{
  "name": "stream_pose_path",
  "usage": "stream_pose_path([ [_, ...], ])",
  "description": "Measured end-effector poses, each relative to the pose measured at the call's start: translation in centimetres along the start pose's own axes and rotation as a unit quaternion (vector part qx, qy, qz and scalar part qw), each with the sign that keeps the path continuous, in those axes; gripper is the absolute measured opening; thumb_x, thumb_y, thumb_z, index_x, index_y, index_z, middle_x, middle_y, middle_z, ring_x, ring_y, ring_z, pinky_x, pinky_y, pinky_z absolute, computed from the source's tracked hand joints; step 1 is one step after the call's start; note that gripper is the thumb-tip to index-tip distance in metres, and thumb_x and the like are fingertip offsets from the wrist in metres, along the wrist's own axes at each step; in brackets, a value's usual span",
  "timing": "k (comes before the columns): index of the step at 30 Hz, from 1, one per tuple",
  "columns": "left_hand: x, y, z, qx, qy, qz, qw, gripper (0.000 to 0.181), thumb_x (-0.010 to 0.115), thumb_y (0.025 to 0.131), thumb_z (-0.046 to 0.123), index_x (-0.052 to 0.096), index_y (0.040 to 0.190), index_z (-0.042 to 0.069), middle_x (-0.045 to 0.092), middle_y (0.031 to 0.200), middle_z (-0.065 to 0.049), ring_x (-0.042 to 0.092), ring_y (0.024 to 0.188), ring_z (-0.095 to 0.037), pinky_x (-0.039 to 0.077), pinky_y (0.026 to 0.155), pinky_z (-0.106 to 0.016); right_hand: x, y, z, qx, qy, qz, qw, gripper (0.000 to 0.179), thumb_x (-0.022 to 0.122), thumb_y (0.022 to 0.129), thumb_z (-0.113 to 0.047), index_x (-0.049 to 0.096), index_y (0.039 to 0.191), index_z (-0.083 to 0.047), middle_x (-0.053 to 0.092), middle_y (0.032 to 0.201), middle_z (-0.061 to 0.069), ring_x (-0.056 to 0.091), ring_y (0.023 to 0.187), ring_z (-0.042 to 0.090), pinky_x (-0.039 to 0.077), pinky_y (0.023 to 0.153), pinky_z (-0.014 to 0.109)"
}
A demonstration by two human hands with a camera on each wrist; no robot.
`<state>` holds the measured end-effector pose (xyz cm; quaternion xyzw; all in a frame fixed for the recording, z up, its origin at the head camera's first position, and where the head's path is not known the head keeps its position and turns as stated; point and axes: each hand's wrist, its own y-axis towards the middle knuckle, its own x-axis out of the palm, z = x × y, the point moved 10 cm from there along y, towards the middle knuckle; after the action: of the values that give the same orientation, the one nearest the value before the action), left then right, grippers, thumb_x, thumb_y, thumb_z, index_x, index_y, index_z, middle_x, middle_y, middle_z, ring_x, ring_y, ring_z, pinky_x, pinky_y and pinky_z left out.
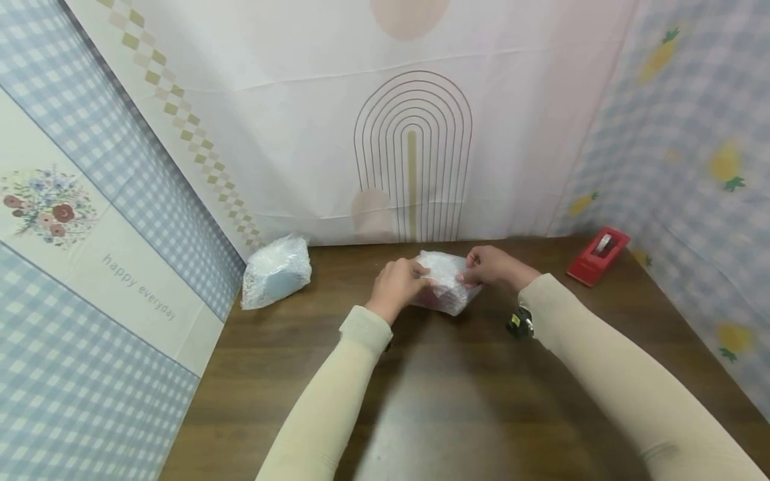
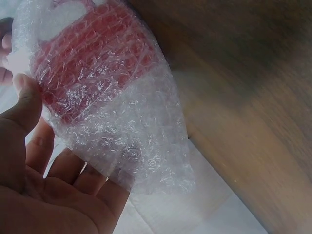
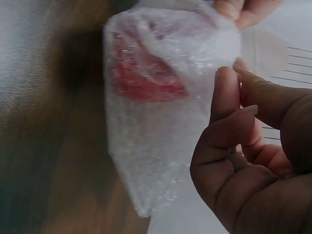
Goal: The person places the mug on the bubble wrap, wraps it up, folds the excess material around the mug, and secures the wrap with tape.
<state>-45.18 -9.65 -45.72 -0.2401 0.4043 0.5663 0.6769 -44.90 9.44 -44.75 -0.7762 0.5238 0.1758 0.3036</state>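
A bubble-wrapped package (image 1: 446,300) is held just above the brown table, near the back wall. Something red (image 2: 97,48) shows through its clear wrap, too blurred to identify. My left hand (image 1: 394,286) grips the package's left side, thumb on the near face and fingers behind it in the left wrist view. At the other side, my right hand (image 1: 496,266) pinches the wrap's upper edge between thumb and forefinger, its other fingers curled in the right wrist view. What exactly lies between those two fingertips is partly hidden.
Back left on the table (image 1: 271,374) stands another bubble-wrapped package (image 1: 278,272), with something pale blue inside. A red tape dispenser (image 1: 598,256) sits at the back right. Patterned cloths hang behind and on both sides.
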Motion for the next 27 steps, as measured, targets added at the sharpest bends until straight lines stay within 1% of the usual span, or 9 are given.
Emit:
stream_pose_path([
  [5,0.1,0.0,0.5,0.002,-0.003,0.0,1.0,0.038,0.092,0.095,0.045,0.089,0.126,0.024,0.087,0.131,0.003,0.081,0.125,-0.032,0.067,0.102,-0.052,0.1,0.0,1.1,-0.005,-0.004,0.014,0.9999,0.023,0.079,0.106,-0.01,0.058,0.103,-0.002,0.066,0.088,0.001,0.063,0.08,0.015,0.052,0.072,0.031],
  [10,0.4,0.1,0.8,0.01,-0.004,-0.006,0.9999,0.041,0.092,0.095,0.046,0.088,0.128,0.022,0.087,0.129,0.002,0.081,0.123,-0.033,0.068,0.101,-0.051,0.4,-0.1,1.7,-0.021,-0.014,0.027,0.9993,0.023,0.079,0.107,-0.011,0.06,0.097,-0.003,0.065,0.088,0.003,0.064,0.081,0.016,0.054,0.073,0.033],
  [12,0.4,0.1,0.8,0.012,-0.002,-0.008,0.9999,0.041,0.092,0.095,0.045,0.088,0.129,0.022,0.087,0.13,0.001,0.082,0.123,-0.032,0.068,0.101,-0.051,0.4,-0.2,1.8,-0.027,-0.033,0.03,0.9986,0.025,0.079,0.108,-0.015,0.061,0.095,-0.004,0.068,0.085,0.003,0.065,0.079,0.017,0.052,0.071,0.032],
  [15,0.5,0.1,0.7,0.011,0.0,-0.007,0.9999,0.041,0.092,0.095,0.045,0.088,0.128,0.022,0.087,0.129,0.002,0.082,0.123,-0.032,0.068,0.101,-0.05,0.6,-0.3,2.1,-0.028,-0.062,0.024,0.9974,0.029,0.077,0.11,-0.023,0.062,0.093,-0.006,0.068,0.081,0.002,0.067,0.073,0.015,0.051,0.069,0.03],
  [17,0.6,0.0,0.6,0.009,-0.001,-0.006,0.9999,0.041,0.093,0.094,0.045,0.088,0.127,0.021,0.087,0.128,0.001,0.083,0.121,-0.031,0.068,0.1,-0.049,0.9,-0.3,2.4,-0.028,-0.064,0.016,0.9974,0.031,0.076,0.111,-0.026,0.062,0.091,-0.006,0.068,0.078,0.002,0.069,0.069,0.014,0.053,0.069,0.029],
  [19,0.6,-0.1,0.5,0.01,-0.006,0.0,0.9999,0.042,0.093,0.094,0.046,0.089,0.126,0.02,0.088,0.126,0.0,0.083,0.118,-0.03,0.068,0.099,-0.048,1.1,-0.3,2.8,-0.029,-0.042,0.007,0.9987,0.031,0.074,0.112,-0.025,0.062,0.092,-0.005,0.07,0.078,0.003,0.07,0.069,0.014,0.058,0.069,0.03],
  [23,0.7,-0.5,0.3,0.019,-0.024,0.01,0.9995,0.041,0.093,0.094,0.044,0.089,0.125,0.018,0.087,0.128,0.0,0.083,0.118,-0.032,0.068,0.1,-0.049,1.8,0.1,4.0,-0.027,0.036,-0.011,0.9989,0.024,0.075,0.111,-0.018,0.063,0.096,-0.003,0.074,0.083,0.006,0.074,0.076,0.016,0.064,0.068,0.031],
  [25,0.7,-0.9,0.0,0.021,-0.033,0.012,0.9992,0.04,0.093,0.095,0.043,0.089,0.125,0.017,0.086,0.13,-0.001,0.083,0.118,-0.032,0.067,0.102,-0.05,2.4,0.3,4.5,-0.022,0.066,-0.026,0.9972,0.02,0.076,0.11,-0.015,0.064,0.1,-0.002,0.074,0.087,0.005,0.075,0.08,0.017,0.064,0.068,0.03],
  [27,0.5,-1.4,-0.6,0.016,-0.04,0.017,0.9989,0.039,0.093,0.095,0.041,0.089,0.125,0.016,0.086,0.132,-0.002,0.083,0.117,-0.033,0.067,0.101,-0.051,2.9,0.4,4.9,-0.02,0.082,-0.047,0.9954,0.017,0.076,0.109,-0.012,0.065,0.107,0.0,0.073,0.093,0.005,0.075,0.084,0.019,0.064,0.071,0.031],
])
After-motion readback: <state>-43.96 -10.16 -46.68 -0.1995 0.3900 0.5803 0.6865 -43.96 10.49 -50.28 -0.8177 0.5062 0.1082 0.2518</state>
